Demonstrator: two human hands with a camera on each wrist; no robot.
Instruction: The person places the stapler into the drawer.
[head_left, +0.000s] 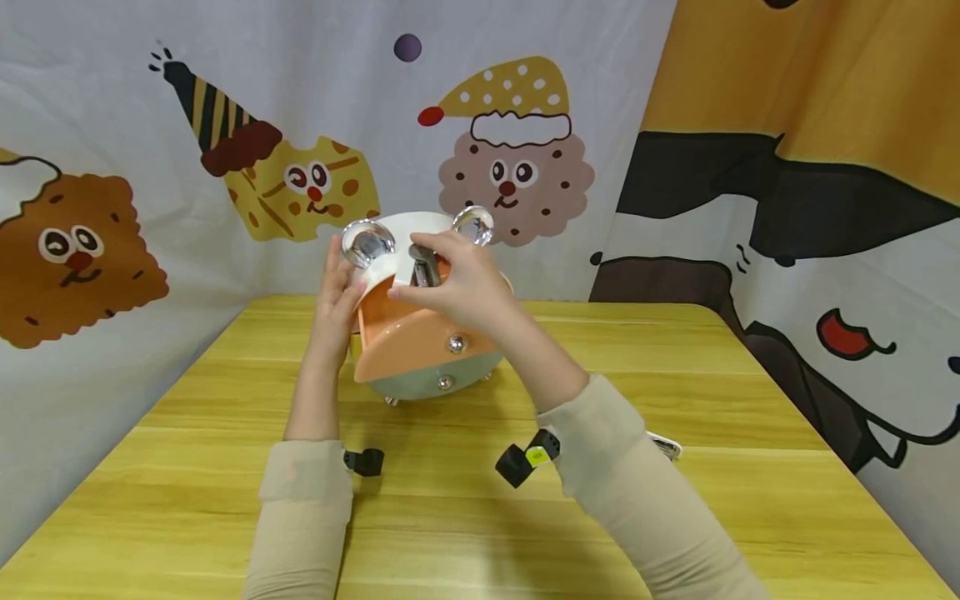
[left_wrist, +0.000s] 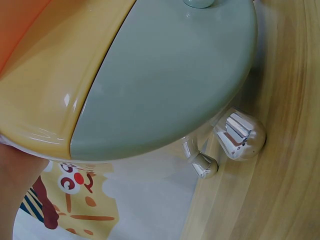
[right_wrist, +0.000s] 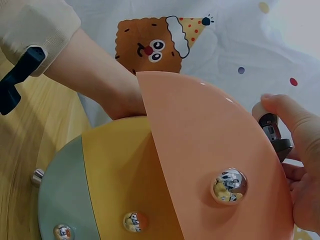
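Observation:
A round clock-shaped drawer box (head_left: pixel 420 223) stands on the table, with two silver bell-like domes on top. Its orange drawer (head_left: pixel 408 342) is pulled out at the front; yellow (right_wrist: pixel 122 170) and green drawers (left_wrist: pixel 165 80) show below it. My left hand (head_left: pixel 330 312) rests against the box's left side, fingers mostly straight. Over the orange drawer, my right hand (head_left: pixel 472 287) pinches a small dark grey object with a shiny metal part (head_left: pixel 425 265) between thumb and fingers. Its exact kind is unclear. In the right wrist view this object (right_wrist: pixel 272 131) is at the drawer's rim.
A small white and silver item (head_left: pixel 664 446) lies on the wooden table (head_left: pixel 420 517), partly behind the right forearm. Short silver feet (left_wrist: pixel 240 135) hold up the box. Behind the table hangs a cloth (head_left: pixel 300 75) with cartoon prints.

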